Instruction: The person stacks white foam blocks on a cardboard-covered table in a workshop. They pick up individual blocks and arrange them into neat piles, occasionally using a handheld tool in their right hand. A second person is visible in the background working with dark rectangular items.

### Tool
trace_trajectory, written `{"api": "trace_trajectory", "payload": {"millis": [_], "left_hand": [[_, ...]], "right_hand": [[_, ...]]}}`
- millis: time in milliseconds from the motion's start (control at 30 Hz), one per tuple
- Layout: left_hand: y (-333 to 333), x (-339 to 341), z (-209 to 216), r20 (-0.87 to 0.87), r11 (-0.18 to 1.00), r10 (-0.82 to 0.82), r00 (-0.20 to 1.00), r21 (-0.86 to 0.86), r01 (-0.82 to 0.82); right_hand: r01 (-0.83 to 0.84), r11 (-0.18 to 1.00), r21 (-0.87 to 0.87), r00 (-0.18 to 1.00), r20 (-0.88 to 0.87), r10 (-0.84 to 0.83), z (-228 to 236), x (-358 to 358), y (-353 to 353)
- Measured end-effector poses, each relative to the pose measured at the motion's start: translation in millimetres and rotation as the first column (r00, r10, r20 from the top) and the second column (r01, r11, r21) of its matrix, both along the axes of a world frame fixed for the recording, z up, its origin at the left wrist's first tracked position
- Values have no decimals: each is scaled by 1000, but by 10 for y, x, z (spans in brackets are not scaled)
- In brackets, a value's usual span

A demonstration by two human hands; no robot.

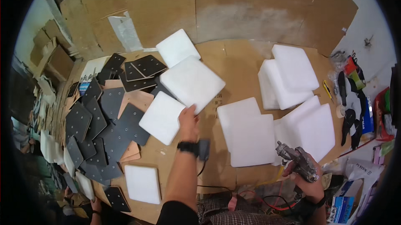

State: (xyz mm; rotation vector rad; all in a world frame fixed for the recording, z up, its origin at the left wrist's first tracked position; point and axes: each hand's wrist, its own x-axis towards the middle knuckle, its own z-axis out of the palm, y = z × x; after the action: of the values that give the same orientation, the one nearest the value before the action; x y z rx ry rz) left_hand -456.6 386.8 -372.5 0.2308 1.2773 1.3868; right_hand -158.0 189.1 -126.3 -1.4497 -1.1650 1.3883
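Observation:
My left hand [189,124] has its fingers closed at the near corner of a large white foam pad [193,80]. A smaller white foam pad [161,118] lies against the same hand on its left. Another white pad [177,47] shows behind the large one. In my right hand [311,185] is a metal spray gun [298,163], held above the near right of the cardboard-covered table [217,154]. Close in front of the gun are overlapping white foam pads [252,139] and a further group of pads [313,126].
Black boards with small metal holes [112,103] are heaped at the left, some showing tan sides. More white pads [288,74] are stacked at the far right. A cardboard wall [234,11] stands behind. Another person's hand [96,205] shows at the lower left. Black gloves [351,108] lie at right.

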Motion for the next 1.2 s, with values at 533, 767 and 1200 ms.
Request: {"api": "trace_trajectory", "payload": {"millis": [533, 767, 1200], "left_hand": [[-4287, -2500, -592, -894, 620, -379, 237, -436, -653], [-1672, -1365, -524, -275, 947, 142, 951, -241, -212], [-1138, -552, 389, 51, 981, -168, 985, 109, 161]], "right_hand": [[-234, 972, -24, 970, 58, 235, -234, -185, -106], [-151, 987, -61, 982, 106, 157, -189, -183, -229], [38, 999, -14, 982, 186, -35, 86, 204, -758]]}}
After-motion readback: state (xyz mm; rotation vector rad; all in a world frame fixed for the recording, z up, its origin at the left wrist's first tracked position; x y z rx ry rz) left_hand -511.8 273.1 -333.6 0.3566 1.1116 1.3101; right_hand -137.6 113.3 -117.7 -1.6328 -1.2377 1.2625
